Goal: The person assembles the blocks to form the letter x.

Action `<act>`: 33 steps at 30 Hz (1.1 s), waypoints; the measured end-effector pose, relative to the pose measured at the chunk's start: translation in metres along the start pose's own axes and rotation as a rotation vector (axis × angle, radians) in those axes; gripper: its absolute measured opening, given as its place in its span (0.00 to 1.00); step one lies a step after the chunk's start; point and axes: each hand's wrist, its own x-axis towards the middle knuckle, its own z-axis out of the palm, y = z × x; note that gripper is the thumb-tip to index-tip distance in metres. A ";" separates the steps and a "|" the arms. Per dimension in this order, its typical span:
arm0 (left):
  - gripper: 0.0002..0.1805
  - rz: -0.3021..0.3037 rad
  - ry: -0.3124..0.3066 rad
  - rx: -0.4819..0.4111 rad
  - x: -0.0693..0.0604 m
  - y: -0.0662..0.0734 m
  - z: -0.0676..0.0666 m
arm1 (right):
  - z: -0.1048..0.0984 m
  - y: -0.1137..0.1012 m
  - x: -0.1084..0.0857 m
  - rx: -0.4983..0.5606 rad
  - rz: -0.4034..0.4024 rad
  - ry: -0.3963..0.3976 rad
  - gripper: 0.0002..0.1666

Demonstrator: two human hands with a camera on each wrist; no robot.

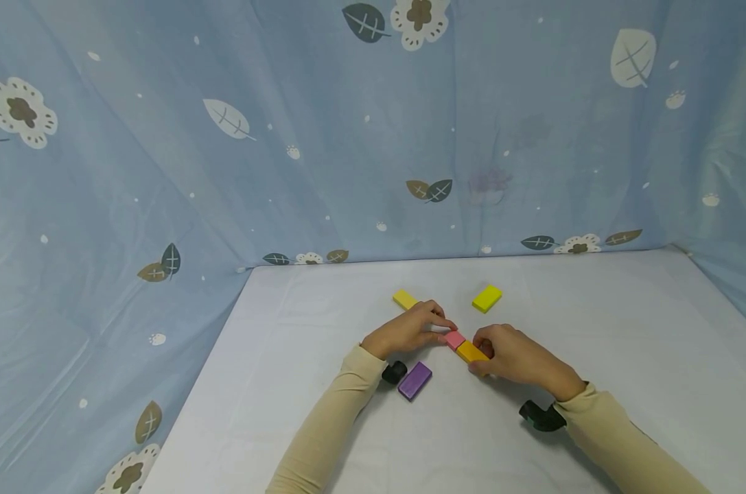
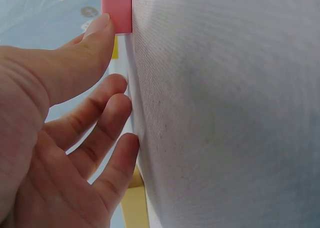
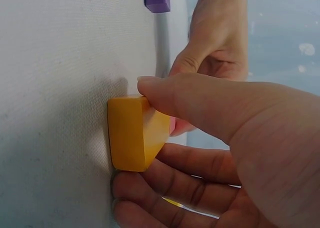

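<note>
Here, left hand (image 1: 406, 331) pinches pink block (image 1: 454, 339); right hand (image 1: 518, 353) pinches orange block (image 1: 471, 351), blocks touching

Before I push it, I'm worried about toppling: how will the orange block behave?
The orange block lies broad side down, so tipping seems unlikely. Its flat faces suggest sliding, not rolling. Its straight edges hint at stiffness.
</note>
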 end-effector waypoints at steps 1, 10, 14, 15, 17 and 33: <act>0.17 0.002 0.002 0.000 0.000 0.000 0.000 | 0.000 0.000 0.000 -0.001 0.000 0.001 0.18; 0.17 0.010 0.004 -0.001 0.000 0.001 -0.001 | 0.000 -0.001 0.001 -0.001 0.014 -0.004 0.19; 0.17 0.016 0.002 -0.001 -0.001 0.001 -0.001 | 0.001 -0.001 0.000 -0.007 0.019 0.000 0.20; 0.17 0.017 0.001 0.000 -0.001 0.001 -0.001 | 0.001 -0.001 0.000 -0.009 0.019 0.001 0.20; 0.17 0.019 0.003 0.003 -0.001 0.001 -0.001 | 0.001 -0.001 0.001 -0.010 0.016 0.003 0.20; 0.17 0.023 0.007 0.009 0.000 -0.001 0.001 | -0.001 0.001 0.002 0.000 -0.067 0.015 0.17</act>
